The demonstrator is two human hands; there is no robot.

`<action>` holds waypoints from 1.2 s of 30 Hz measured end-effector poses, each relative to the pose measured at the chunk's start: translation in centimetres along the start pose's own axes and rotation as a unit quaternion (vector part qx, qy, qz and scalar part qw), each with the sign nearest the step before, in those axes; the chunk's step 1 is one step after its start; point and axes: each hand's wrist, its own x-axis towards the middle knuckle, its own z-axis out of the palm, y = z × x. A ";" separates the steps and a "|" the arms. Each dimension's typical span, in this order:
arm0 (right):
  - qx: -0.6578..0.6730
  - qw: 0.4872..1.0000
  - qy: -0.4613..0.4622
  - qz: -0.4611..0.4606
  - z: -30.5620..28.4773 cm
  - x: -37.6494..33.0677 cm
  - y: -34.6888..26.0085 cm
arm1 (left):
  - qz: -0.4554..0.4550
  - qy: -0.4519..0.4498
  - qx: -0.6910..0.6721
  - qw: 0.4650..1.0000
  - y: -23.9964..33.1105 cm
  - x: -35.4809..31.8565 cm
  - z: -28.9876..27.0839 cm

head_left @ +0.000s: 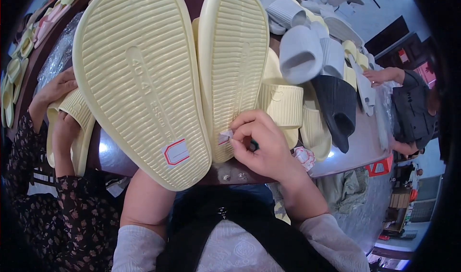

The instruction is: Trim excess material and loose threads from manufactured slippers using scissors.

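Note:
Two pale yellow slippers stand raised in front of me, ribbed soles facing me: a larger-looking one (pixel 144 89) and a narrower-looking one (pixel 237 56) beside it on the right. A white, red-edged sticker (pixel 176 153) lies flat on the heel of the left slipper. At the heel of the other, my right hand (pixel 261 145) pinches a small sticker (pixel 224 137) between thumb and fingers, against the sole. My left forearm (pixel 148 200) goes up behind the left slipper, which hides my left hand and its fingers.
Grey, yellow and black slippers (pixel 342 106) crowd the table to the right. A crumpled sticker backing (pixel 305 157) lies near its edge. At left, a co-worker's hands (pixel 57 87) hold a yellow slipper (pixel 77 109); another person's hand (pixel 379 76) reaches in from the right.

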 end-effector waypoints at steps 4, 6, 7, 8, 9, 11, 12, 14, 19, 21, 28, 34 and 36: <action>0.049 0.999 0.013 0.015 0.8 -0.6 0.2 | 0.008 0.013 0.043 0.999 1.5 -0.1 -1.5; 0.154 0.987 0.001 0.041 1.2 -1.2 -0.2 | 0.012 0.021 0.066 0.998 2.3 -0.1 -2.3; 0.206 0.977 -0.005 0.053 1.4 -1.4 -0.3 | 0.014 0.025 0.077 0.997 2.8 -0.2 -2.7; 0.210 0.976 -0.009 0.051 1.5 -1.5 -0.7 | 0.015 0.032 0.091 0.995 3.5 -0.4 -3.2; 0.241 0.969 -0.013 0.046 1.4 -1.6 -1.3 | 0.016 0.039 0.105 0.994 4.2 -0.6 -3.6; 0.302 0.952 -0.022 0.035 1.2 -1.4 -2.4 | 0.017 0.054 0.134 0.989 5.7 -1.0 -4.5; 0.307 0.951 -0.025 0.033 1.5 -1.1 -2.7 | 0.017 0.061 0.148 0.987 6.4 -1.3 -4.8; 0.244 0.969 -0.031 0.011 2.0 0.1 -3.2 | 0.018 0.070 0.172 0.982 7.8 -1.1 -5.5; 0.121 0.991 -0.057 -0.029 2.8 2.3 -4.4 | 0.014 0.089 0.230 0.969 10.8 -0.8 -6.8; 0.102 0.994 -0.043 -0.012 3.1 2.6 -5.0 | 0.012 0.097 0.252 0.963 11.9 -0.7 -7.4; -0.016 0.998 0.024 -0.053 3.7 2.9 -5.7 | 0.005 0.124 0.319 0.939 15.7 -0.4 -9.6; -0.050 0.991 0.063 -0.110 3.8 2.8 -5.3 | -0.003 0.146 0.377 0.915 19.2 -0.2 -11.1; -0.064 0.988 0.067 -0.127 3.9 2.8 -5.2 | -0.005 0.153 0.397 0.905 20.5 -0.1 -11.5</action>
